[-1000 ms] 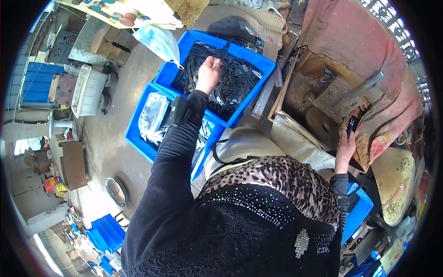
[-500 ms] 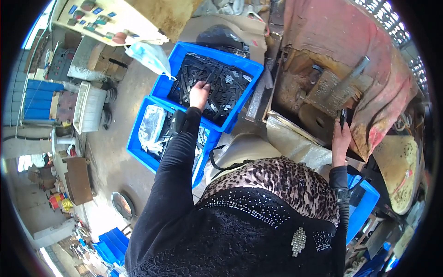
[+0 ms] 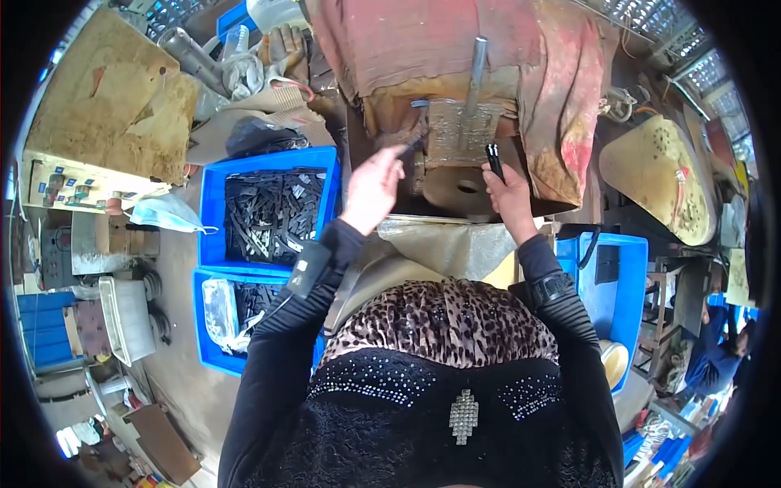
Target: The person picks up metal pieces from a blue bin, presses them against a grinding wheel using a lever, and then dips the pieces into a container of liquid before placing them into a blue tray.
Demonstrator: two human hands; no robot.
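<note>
My left hand is at the front left of an open, dirty machine housing. Its fingers are closed on a thin dark strip that points up and to the right. In front of the housing's right side, my right hand grips a short black piece with pale tips, held nearly upright. Between the two hands lies a round brown disc with a dark centre hole. Behind it stands a wet brown block with a metal bar rising from it.
A blue bin full of dark strips stands at left, with a second blue bin nearer me. Another blue bin is at right. Red stained cloth drapes the housing. A person in blue is at far right.
My left hand has left the upper blue bin and come right to the housing, a dark strip in its fingers. My right hand still holds its black piece. The view has turned rightward.
</note>
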